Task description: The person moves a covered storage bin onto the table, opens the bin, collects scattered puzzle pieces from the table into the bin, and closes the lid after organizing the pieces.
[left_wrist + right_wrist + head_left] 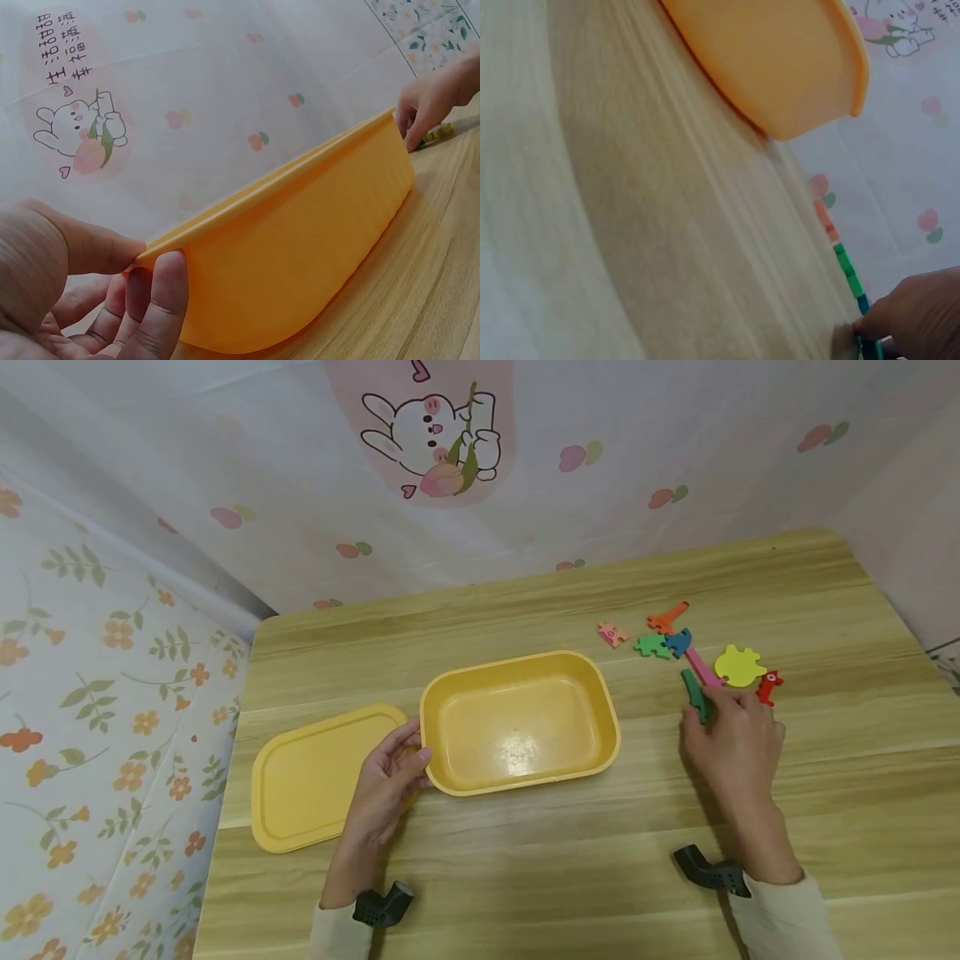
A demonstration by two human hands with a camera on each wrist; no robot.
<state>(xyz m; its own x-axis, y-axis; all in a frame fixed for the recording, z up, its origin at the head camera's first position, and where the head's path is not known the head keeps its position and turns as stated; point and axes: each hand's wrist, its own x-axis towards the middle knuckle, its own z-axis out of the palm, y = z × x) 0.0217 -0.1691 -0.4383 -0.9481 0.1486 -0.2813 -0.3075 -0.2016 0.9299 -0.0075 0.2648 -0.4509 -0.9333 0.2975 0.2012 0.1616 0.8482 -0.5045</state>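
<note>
My left hand (384, 783) pinches the left rim of a yellow plastic box (517, 727), thumb on top and fingers beneath, as the left wrist view shows. Nothing lies in the box, which stands on the table. Over to the right, my right hand (738, 745) pinches a dark green puzzle piece (694, 695) between thumb and fingers. A pink puzzle piece (702, 667) lies at its fingertips. Close around are a yellow piece (739, 667), a red one (768, 687), a blue one (678, 643), a green one (652, 646), an orange one (667, 618) and a peach one (612, 633).
A yellow lid (322, 781) lies flat left of the box, partly under my left forearm. The wooden table (540, 877) ends at a patterned cloth (525, 535) behind and a floral cloth (112, 735) on the left.
</note>
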